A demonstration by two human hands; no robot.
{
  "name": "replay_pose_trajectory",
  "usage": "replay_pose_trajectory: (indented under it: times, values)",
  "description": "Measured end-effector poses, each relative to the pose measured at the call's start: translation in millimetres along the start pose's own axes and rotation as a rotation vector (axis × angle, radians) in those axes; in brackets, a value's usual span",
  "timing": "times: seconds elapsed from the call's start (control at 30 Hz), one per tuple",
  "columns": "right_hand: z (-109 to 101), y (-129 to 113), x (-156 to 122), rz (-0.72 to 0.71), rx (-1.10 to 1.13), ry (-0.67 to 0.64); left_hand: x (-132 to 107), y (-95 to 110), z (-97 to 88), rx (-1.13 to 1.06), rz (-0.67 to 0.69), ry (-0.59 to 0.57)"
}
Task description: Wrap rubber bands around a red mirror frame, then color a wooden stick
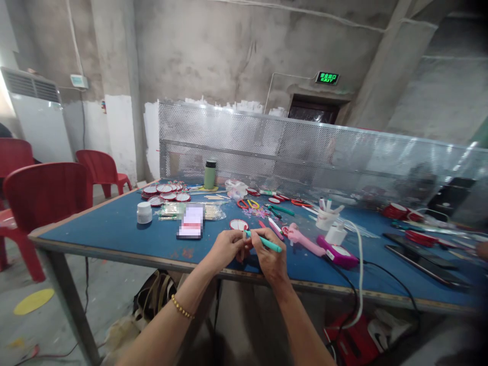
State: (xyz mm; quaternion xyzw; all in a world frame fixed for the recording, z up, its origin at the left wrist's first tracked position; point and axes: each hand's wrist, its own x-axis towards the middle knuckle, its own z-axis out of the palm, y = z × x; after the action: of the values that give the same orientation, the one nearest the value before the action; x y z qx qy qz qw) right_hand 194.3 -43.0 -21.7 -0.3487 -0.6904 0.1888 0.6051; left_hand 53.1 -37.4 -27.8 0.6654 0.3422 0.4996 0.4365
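Observation:
At the front edge of the table, my right hand (271,256) is closed around a teal pen (269,242), its back end pointing right. The pen's tip meets the fingers of my left hand (229,247), which are pinched together; what they hold is too small and hidden to make out. A round white disc with a red rim (238,224) lies just beyond my left fingers. Red and white pens (275,227) lie beyond my right hand. Left of my hands rests a phone (191,222) with a lit screen, beside bagged sticks (213,210).
A white jar (144,213), piled red-rimmed discs (168,189) and a green bottle (210,175) stand left. Scissors and pliers (280,209) lie centre. A pink glue gun (305,240), purple device (339,252), cup of pens (327,217) and cables are right. A perforated metal panel (244,140) backs the table.

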Motion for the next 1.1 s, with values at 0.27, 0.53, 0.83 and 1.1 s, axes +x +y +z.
replay_pose_trajectory:
  times: [0.27, 0.53, 0.83, 1.1]
  values:
    - [-0.8, -1.8, -1.0, 0.004, -0.003, -0.004, -0.3, -3.6, 0.9, -0.016, -0.001, 0.007]
    - [0.0, -3.2, -1.3, 0.031, 0.030, 0.019, 0.2, -3.9, 0.6, -0.032, 0.002, -0.018]
    - [0.3, -1.1, 0.0, 0.030, 0.028, 0.005, -0.8, -1.1, 0.9, -0.013, -0.004, -0.006]
    - [0.5, -4.6, -1.2, 0.034, 0.022, 0.008, 0.5, -5.6, 0.3, -0.033, -0.001, -0.006]
